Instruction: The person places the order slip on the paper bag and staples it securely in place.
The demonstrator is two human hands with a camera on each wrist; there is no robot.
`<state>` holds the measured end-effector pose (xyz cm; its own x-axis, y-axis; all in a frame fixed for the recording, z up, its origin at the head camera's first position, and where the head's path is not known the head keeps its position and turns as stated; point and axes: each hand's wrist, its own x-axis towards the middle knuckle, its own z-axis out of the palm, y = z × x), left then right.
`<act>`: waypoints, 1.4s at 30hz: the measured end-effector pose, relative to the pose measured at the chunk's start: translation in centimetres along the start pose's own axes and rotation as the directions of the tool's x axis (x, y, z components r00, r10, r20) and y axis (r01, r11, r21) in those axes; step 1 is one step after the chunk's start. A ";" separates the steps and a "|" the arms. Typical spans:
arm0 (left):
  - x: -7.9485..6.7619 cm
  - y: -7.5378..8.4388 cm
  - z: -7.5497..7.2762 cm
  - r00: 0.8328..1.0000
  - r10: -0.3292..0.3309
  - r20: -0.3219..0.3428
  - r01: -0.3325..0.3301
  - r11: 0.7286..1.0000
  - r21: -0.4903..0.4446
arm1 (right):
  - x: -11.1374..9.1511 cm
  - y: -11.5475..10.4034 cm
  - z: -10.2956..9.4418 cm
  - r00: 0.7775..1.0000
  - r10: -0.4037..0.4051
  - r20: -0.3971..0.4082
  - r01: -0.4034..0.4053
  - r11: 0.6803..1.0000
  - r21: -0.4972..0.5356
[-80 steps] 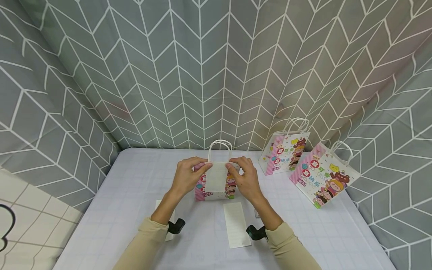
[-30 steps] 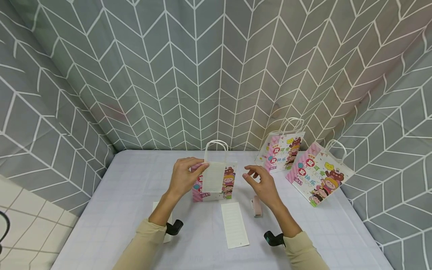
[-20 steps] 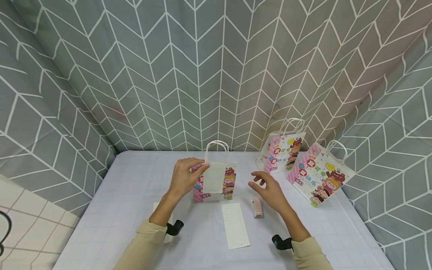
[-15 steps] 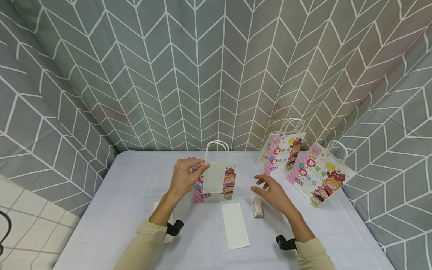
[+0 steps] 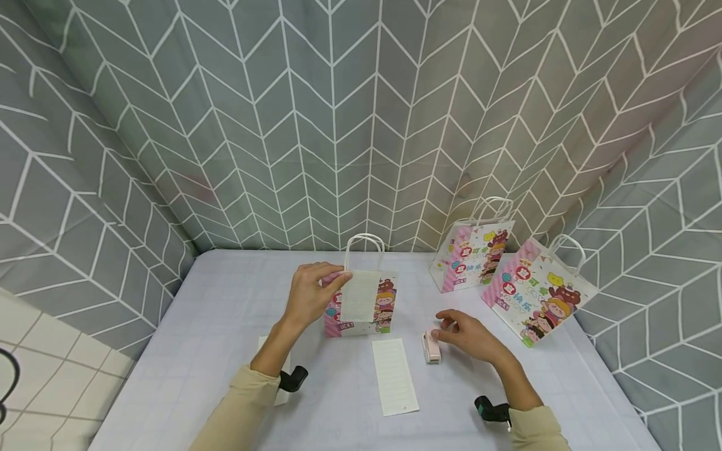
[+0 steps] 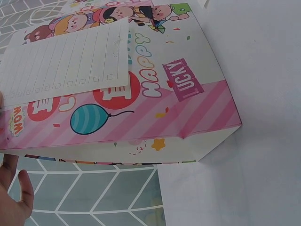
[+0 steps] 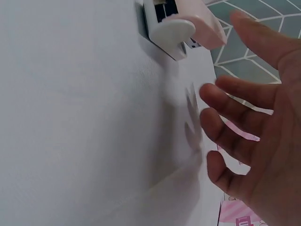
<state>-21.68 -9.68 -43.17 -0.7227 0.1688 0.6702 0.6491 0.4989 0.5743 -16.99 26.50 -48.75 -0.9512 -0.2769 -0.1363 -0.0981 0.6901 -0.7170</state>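
My left hand [image 5: 307, 294] pinches a lined paper slip [image 5: 361, 297] against the top edge of a pink and white gift bag [image 5: 386, 307] with white handles. In the left wrist view the slip [image 6: 70, 61] lies flat over the bag's printed front, checkboxes along one side. My right hand [image 5: 468, 335], fingers spread and loosely bent, is beside a small pink stapler [image 5: 431, 348] on the table. From the right wrist the stapler [image 7: 188, 23] shows near the thumb and index finger, with nothing held in the hand [image 7: 254, 117].
A second lined slip [image 5: 395, 377] lies on the white table in front of the bag. Another slip [image 5: 284, 391] is partly hidden under the left forearm. Two more printed gift bags stand at right, one upright [image 5: 474, 257] and one leaning [image 5: 541, 291].
My right hand has let go of the slip and bag, moved right, then come down and nearer to beside the stapler. The left hand keeps its pinch in place.
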 end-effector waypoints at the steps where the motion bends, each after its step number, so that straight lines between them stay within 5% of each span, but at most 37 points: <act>1: 0.0 0.0 0.0 1.000 -0.002 0.001 0.002 1.000 -0.001 | -0.1 0.1 -0.1 1.000 0.004 0.025 -0.004 1.000 0.001; 8: 0.0 0.0 0.0 1.000 -0.020 0.006 0.020 1.000 0.000 | -0.4 0.8 0.0 0.988 0.014 0.152 -0.013 1.000 -0.008; 28: 0.0 -0.2 0.2 1.000 -0.013 -0.004 0.013 1.000 -0.001 | -0.3 0.6 1.0 0.991 0.040 0.130 -0.039 0.999 -0.008; 42: 0.0 0.0 0.1 0.999 -0.034 -0.003 0.034 0.999 0.004 | 0.0 0.1 1.6 0.988 -0.018 0.151 0.018 1.000 0.003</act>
<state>-21.68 -9.58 -43.26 -0.7435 0.1491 0.6519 0.6233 0.5077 0.5947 -16.51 25.45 -49.91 -0.8941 -0.3871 -0.2252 -0.1139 0.6828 -0.7217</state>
